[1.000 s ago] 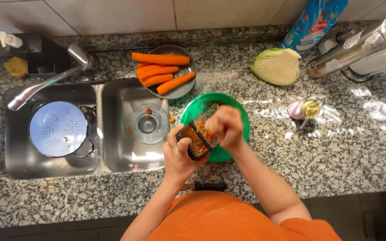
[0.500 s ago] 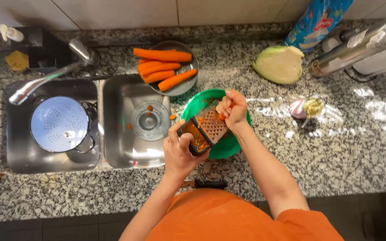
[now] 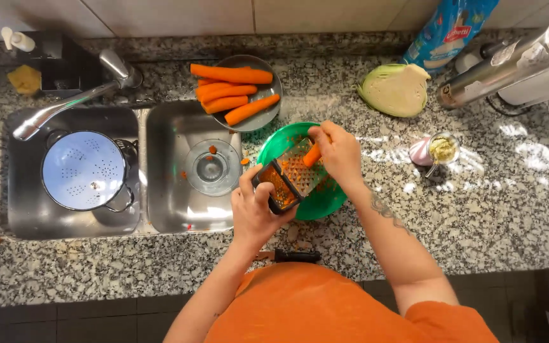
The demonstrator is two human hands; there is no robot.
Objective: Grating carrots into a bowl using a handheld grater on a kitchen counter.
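My left hand (image 3: 257,213) grips the black-handled end of a metal box grater (image 3: 291,176), which lies tilted over a green bowl (image 3: 316,200) on the granite counter. My right hand (image 3: 340,152) presses a short piece of carrot (image 3: 312,154) against the upper face of the grater. Orange shreds stick to the grater and lie in the bowl.
A grey plate (image 3: 263,117) with several whole peeled carrots (image 3: 231,74) sits behind the bowl. A double steel sink (image 3: 160,209) holds a white colander (image 3: 84,170) and a glass lid (image 3: 211,166). Half a cabbage (image 3: 396,89), a small jar (image 3: 441,148) and a peeler (image 3: 295,256) lie nearby.
My right hand has slid the carrot piece up the grater, away from me, toward the bowl's far rim. The left hand keeps its hold on the grater.
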